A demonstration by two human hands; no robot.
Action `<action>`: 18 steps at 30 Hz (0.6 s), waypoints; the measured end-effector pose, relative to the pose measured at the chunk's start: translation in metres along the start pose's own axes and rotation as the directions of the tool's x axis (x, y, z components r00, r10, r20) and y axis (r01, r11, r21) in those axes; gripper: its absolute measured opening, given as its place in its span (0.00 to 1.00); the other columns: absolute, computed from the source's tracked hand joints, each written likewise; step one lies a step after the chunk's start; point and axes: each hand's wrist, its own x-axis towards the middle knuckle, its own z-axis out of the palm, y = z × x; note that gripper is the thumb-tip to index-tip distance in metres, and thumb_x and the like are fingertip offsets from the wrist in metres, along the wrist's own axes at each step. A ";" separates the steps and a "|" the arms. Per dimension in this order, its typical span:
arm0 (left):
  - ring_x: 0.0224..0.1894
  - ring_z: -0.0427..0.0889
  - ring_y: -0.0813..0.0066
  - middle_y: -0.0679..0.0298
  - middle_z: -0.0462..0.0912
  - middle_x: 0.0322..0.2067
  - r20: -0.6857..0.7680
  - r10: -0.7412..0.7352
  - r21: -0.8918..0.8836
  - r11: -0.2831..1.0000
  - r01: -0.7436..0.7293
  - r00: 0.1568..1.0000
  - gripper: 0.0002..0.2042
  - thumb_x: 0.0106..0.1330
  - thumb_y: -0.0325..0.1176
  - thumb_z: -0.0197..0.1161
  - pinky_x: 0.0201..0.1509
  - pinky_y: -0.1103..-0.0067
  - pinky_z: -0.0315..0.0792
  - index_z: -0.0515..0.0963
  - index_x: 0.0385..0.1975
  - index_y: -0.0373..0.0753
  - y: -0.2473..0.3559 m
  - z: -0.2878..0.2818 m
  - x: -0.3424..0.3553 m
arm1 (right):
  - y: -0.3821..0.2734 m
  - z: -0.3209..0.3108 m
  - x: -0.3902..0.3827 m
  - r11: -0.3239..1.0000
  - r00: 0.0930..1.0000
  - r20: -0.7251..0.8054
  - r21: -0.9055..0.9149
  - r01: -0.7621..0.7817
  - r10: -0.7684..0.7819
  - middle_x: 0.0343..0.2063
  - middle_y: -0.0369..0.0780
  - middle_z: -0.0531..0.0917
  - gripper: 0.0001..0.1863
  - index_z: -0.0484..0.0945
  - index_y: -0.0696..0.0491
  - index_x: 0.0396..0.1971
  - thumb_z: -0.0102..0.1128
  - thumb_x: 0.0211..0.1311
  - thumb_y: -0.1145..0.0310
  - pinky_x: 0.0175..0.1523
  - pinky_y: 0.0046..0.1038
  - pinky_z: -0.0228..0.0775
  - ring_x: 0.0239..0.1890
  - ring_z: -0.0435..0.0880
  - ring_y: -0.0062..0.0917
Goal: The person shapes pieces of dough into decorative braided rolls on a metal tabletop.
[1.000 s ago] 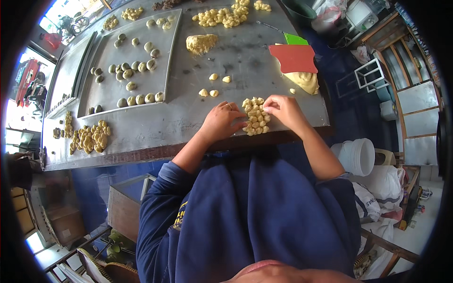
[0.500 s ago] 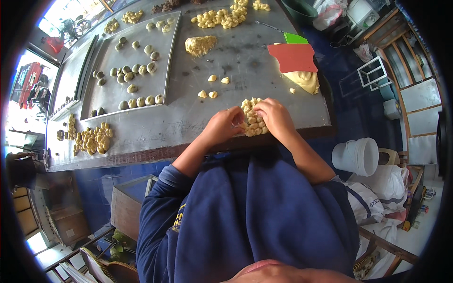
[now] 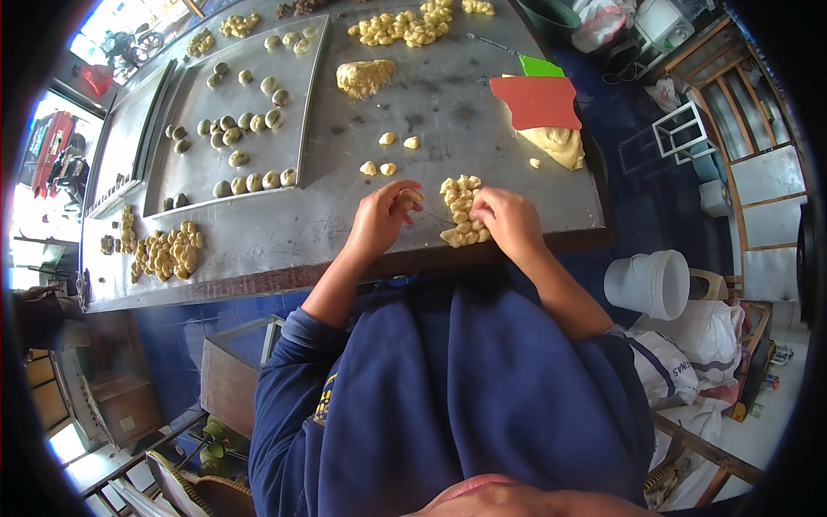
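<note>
In front of me, close to the table's near edge, lies a cluster of small pale yellow dough balls point(image 3: 463, 207). My left hand point(image 3: 379, 220) is to the left of it, just above the metal tabletop, its fingers curled around a small dough piece point(image 3: 413, 197). At the cluster's right side, my right hand point(image 3: 510, 217) has thumb and fingertips pinched together against the balls; what lies between them is hidden. Several single dough pieces point(image 3: 388, 169) sit a little beyond my left hand.
A red dough scraper point(image 3: 536, 103) covers part of a big dough lump point(image 3: 556, 148), beside a green spatula point(image 3: 541, 66). To the left lie a metal tray point(image 3: 198, 159) with dark-filled balls and another dough cluster point(image 3: 170, 252). A rough dough block point(image 3: 365, 78) sits farther back.
My left hand has pulled away from the cluster to the left, carrying a small dough piece. The right hand stays at the cluster's right side, its fingers drawn slightly back.
</note>
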 end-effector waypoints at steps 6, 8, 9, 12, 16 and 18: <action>0.28 0.80 0.78 0.61 0.83 0.32 0.147 -0.106 0.241 0.968 0.068 0.983 0.10 0.64 0.27 0.63 0.34 0.80 0.74 0.80 0.44 0.37 0.004 -0.008 0.001 | 0.014 0.008 -0.011 0.973 0.962 -0.144 -0.019 0.230 -0.231 0.25 0.39 0.81 0.06 0.80 0.54 0.29 0.68 0.53 0.72 0.35 0.33 0.72 0.29 0.81 0.36; 0.27 0.79 0.79 0.62 0.83 0.31 0.101 0.014 0.298 0.953 -0.043 0.995 0.11 0.64 0.27 0.63 0.33 0.80 0.73 0.80 0.46 0.38 0.000 -0.006 0.000 | 0.006 0.002 -0.013 0.985 0.988 -0.156 0.170 0.028 -0.002 0.29 0.42 0.81 0.05 0.80 0.54 0.29 0.68 0.52 0.72 0.38 0.37 0.71 0.33 0.80 0.40; 0.27 0.78 0.79 0.62 0.83 0.30 0.062 0.138 0.359 0.921 -0.151 0.988 0.12 0.64 0.27 0.63 0.32 0.80 0.72 0.80 0.47 0.39 -0.001 -0.004 -0.001 | 0.004 0.000 -0.015 0.985 0.988 -0.155 0.170 0.030 -0.004 0.29 0.42 0.81 0.05 0.80 0.54 0.29 0.68 0.52 0.72 0.38 0.37 0.71 0.33 0.80 0.40; 0.27 0.78 0.79 0.62 0.83 0.31 0.044 -0.051 0.145 0.989 0.044 0.998 0.12 0.64 0.26 0.61 0.32 0.80 0.72 0.80 0.46 0.39 0.010 -0.001 -0.003 | 0.004 0.000 -0.025 0.998 0.998 -0.065 0.056 0.015 -0.011 0.30 0.39 0.82 0.06 0.81 0.55 0.27 0.70 0.51 0.72 0.38 0.32 0.72 0.33 0.81 0.32; 0.32 0.84 0.78 0.61 0.82 0.31 0.074 0.103 0.168 0.979 -0.114 0.992 0.11 0.66 0.23 0.55 0.32 0.80 0.74 0.79 0.46 0.37 0.002 0.000 -0.007 | 0.010 0.003 -0.022 0.980 0.978 -0.122 0.091 0.179 -0.167 0.31 0.40 0.81 0.06 0.85 0.53 0.29 0.70 0.51 0.71 0.39 0.32 0.72 0.34 0.81 0.34; 0.33 0.84 0.77 0.61 0.83 0.32 0.104 -0.016 0.096 0.995 0.006 0.994 0.11 0.67 0.23 0.55 0.31 0.80 0.74 0.79 0.46 0.36 0.004 0.001 -0.004 | 0.013 -0.002 -0.009 0.975 0.987 -0.101 0.173 0.142 -0.126 0.32 0.40 0.82 0.06 0.87 0.49 0.32 0.69 0.52 0.69 0.40 0.34 0.72 0.34 0.81 0.37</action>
